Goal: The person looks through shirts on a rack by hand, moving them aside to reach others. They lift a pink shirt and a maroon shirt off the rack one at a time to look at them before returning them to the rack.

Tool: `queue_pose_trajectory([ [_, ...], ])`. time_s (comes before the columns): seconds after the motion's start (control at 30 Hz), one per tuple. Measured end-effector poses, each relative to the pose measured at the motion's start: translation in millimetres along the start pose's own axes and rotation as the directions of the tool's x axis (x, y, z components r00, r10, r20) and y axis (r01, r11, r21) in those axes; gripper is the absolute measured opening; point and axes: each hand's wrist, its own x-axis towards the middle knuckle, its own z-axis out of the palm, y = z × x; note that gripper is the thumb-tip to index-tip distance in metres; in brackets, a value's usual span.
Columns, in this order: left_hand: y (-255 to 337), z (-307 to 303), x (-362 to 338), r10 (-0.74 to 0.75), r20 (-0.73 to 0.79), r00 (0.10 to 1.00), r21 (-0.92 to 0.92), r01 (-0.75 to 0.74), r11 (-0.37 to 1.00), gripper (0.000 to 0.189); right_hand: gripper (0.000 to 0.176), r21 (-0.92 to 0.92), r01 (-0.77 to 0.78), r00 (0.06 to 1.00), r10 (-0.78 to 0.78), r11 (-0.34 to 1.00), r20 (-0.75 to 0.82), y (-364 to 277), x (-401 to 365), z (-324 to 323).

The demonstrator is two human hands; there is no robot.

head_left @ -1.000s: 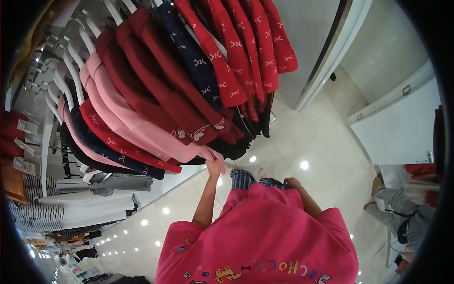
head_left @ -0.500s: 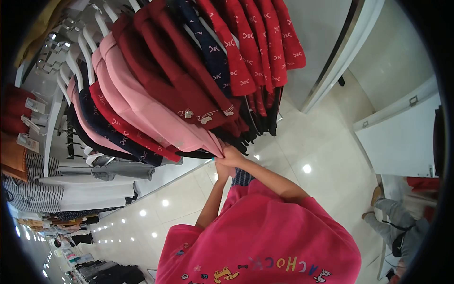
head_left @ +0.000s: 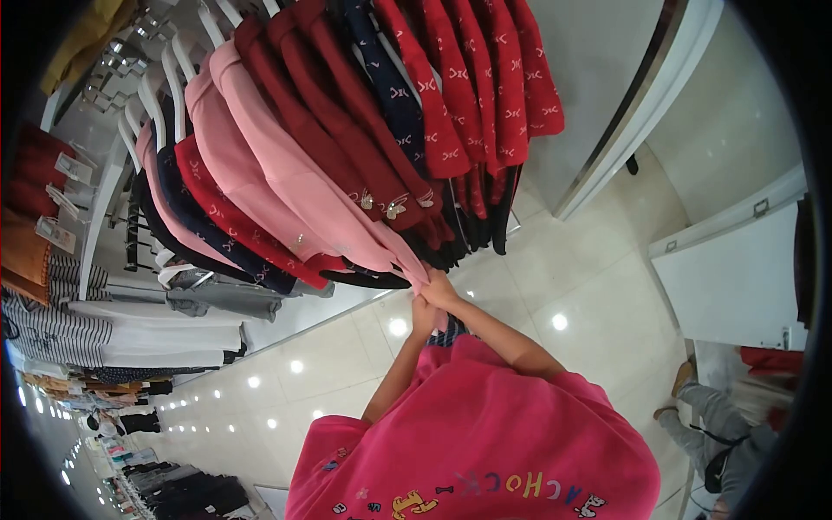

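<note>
A pink long-sleeved top (head_left: pixel 269 147) hangs on a white hanger among the other garments, its lower end drawn out towards me. My right hand (head_left: pixel 439 290) is closed around that end, with the fingers wrapped over the cloth. Just below and to the left, my left hand (head_left: pixel 423 316) is closed on the same cloth. A bit of pink fabric shows under my hands. Dark red tops (head_left: pixel 325 113) with small pale motifs hang right beside it. Behind it on the left is a red patterned top (head_left: pixel 217 212).
Bright red patterned garments (head_left: pixel 511 95) hang at the far end of the rail, by a white wall panel (head_left: pixel 576 78). Striped clothes (head_left: pixel 61 334) hang at left. A person in grey trousers (head_left: pixel 706 420) is at lower right, near a white door (head_left: pixel 737 269).
My hands and the end of the pink top have shifted slightly to the right. More pink fabric shows beneath my hands. The whole view has shifted a little too.
</note>
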Motion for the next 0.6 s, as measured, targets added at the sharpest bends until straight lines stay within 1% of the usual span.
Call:
queue_pose_trajectory([
  [0.13,-2.0,6.1,0.5,-0.021,0.027,0.999,0.043,0.019,0.999,0.03,0.051,-0.004,-0.03,0.999,0.03,1.0,-0.037,0.1,-1.2,-6.0],
  [0.23,5.4,7.4,-0.3,0.01,0.08,0.997,0.026,-0.012,1.0,0.029,0.049,0.01,-0.034,0.998,0.034,0.999,-0.05,2.2,-2.5,-10.4],
  [0.33,24.0,0.5,-1.0,-0.064,0.231,0.971,0.179,0.022,0.984,0.029,0.047,0.046,-0.041,0.997,0.044,0.998,-0.069,6.3,1.3,-20.6],
  [0.4,25.6,-4.3,3.1,-0.001,0.32,0.947,0.107,-0.035,0.994,0.028,0.044,0.081,-0.051,0.996,0.057,0.995,-0.074,10.3,6.0,-29.6],
  [0.43,25.7,-6.9,5.7,0.033,0.362,0.932,0.07,-0.062,0.996,0.028,0.046,0.125,-0.055,0.996,0.063,0.991,-0.064,13.6,8.2,-35.1],
  [0.53,38.7,-13.9,7.4,-0.007,0.464,0.886,-0.05,0.034,0.998,0.036,0.051,0.276,0.061,0.991,-0.025,0.959,-0.13,18.2,12.8,-52.1],
  [0.57,40.5,-17.1,11.7,-0.015,0.449,0.893,0.015,0.009,1.0,0.039,0.054,0.344,-0.019,0.999,0.034,0.939,-0.039,19.3,12.7,-62.2],
  [0.6,38.5,-22.9,18.5,-0.022,0.453,0.891,0.026,0.011,1.0,0.038,0.053,0.311,-0.1,0.995,0.094,0.945,0.035,12.4,10.1,-73.2],
])
